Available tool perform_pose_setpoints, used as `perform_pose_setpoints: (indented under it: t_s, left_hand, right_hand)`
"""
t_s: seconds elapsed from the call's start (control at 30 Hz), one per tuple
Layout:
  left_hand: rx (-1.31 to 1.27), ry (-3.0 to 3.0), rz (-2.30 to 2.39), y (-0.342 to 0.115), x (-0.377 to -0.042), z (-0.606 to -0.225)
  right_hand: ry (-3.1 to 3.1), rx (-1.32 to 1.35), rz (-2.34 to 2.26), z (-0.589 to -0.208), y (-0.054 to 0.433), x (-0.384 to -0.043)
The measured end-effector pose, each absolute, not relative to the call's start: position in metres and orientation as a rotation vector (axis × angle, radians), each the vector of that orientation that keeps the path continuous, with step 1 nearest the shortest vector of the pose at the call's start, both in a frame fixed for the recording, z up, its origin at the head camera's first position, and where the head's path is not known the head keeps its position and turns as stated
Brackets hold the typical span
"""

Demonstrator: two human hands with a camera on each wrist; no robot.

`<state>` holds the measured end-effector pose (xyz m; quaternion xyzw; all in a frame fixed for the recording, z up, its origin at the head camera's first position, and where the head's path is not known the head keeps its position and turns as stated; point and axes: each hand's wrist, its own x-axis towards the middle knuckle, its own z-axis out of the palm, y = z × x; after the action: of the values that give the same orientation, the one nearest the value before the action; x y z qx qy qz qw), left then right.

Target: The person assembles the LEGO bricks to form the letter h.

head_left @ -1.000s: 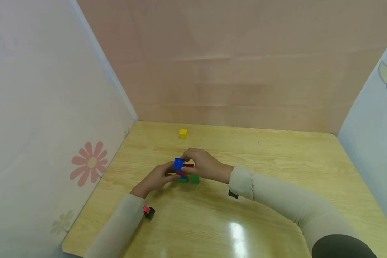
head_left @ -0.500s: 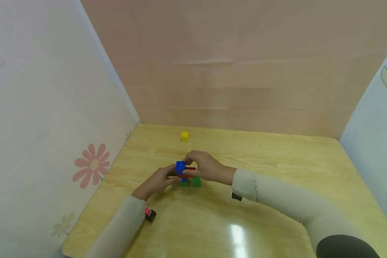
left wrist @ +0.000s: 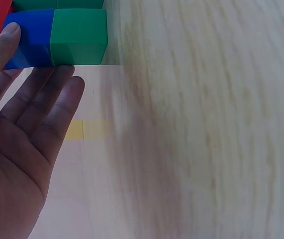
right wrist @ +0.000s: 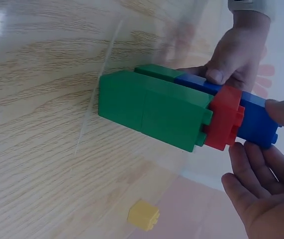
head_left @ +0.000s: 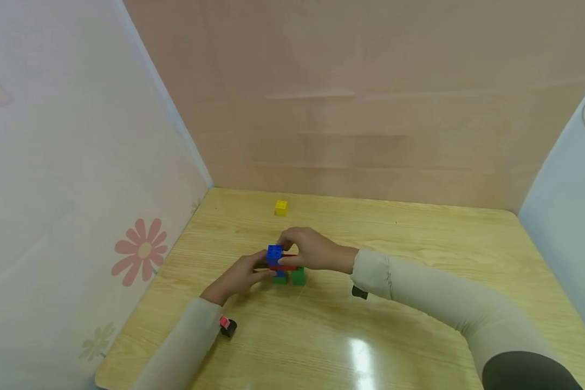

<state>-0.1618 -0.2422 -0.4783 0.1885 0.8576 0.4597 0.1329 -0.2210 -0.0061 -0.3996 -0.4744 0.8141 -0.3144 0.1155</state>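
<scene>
A small structure of toy building bricks stands on the wooden table. Its near column is green bricks [right wrist: 151, 109]; the other has a green brick [left wrist: 79, 37] under a lower blue brick [left wrist: 36, 40]. A red brick [right wrist: 224, 118] lies across the top, with an upper blue brick [head_left: 274, 255] on one end of it. My left hand [head_left: 238, 277] holds the lower blue brick, thumb on one side and fingers on the far side. My right hand [head_left: 319, 252] pinches the upper blue brick between thumb and fingers, its palm over the red brick in the head view.
A single yellow brick [head_left: 281, 208] lies farther back on the table [head_left: 419, 260]. Papered walls border the table at the left, back and right. A dark wrist device with a red part [head_left: 227, 326] shows below the left sleeve.
The head view has shifted slightly. My right hand has moved a little, so more of the red brick shows beneath its thumb. My left hand stays at the lower blue brick.
</scene>
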Motion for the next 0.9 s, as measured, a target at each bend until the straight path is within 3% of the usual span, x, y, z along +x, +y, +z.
perform_pose_setpoints:
  t_s: [0.47, 0.9]
  left_hand:
    - [0.578, 2.477, 1.335, -0.239, -0.165, -0.486]
    - [0.516, 2.529, 1.266, -0.237, -0.158, -0.485]
  right_hand:
    - [2.232, -1.378, -0.864, -0.409, 0.004, -0.246]
    - [2.472, -1.120, -1.054, -0.441, 0.016, -0.289]
